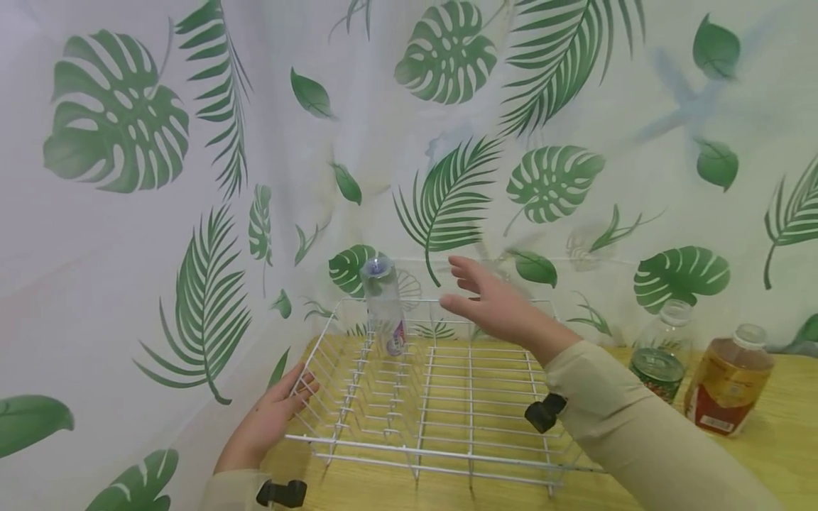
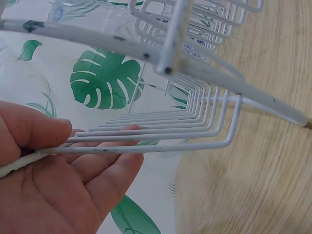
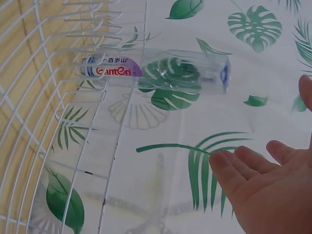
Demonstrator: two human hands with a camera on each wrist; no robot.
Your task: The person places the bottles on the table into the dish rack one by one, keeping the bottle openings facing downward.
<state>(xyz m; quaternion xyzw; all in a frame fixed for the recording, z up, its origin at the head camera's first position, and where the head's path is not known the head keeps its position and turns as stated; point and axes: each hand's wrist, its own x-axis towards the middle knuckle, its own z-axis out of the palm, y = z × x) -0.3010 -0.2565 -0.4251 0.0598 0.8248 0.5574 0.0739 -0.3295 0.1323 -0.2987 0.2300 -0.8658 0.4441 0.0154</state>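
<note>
A white wire dish rack [image 1: 469, 369] stands on the table. My left hand [image 1: 277, 411] holds its left side; in the left wrist view the thumb lies over the rim wire and the fingers [image 2: 114, 178] lie behind the side wires. Among the rack's prongs, toward the back left, stands a clear plastic bottle [image 1: 385, 305] with a purple and white label [image 3: 114, 67] low on it. My right hand [image 1: 495, 301] hovers over the back of the rack, to the right of this bottle and apart from it. Its fingers are extended and hold nothing.
To the right of the rack stand two uncapped bottles: a clear one with a green label [image 1: 661, 365] and an amber one [image 1: 731, 380] with a yellow and red label. A leaf-printed white sheet [image 1: 358, 142] hangs behind and left of the wood-look table [image 1: 786, 397].
</note>
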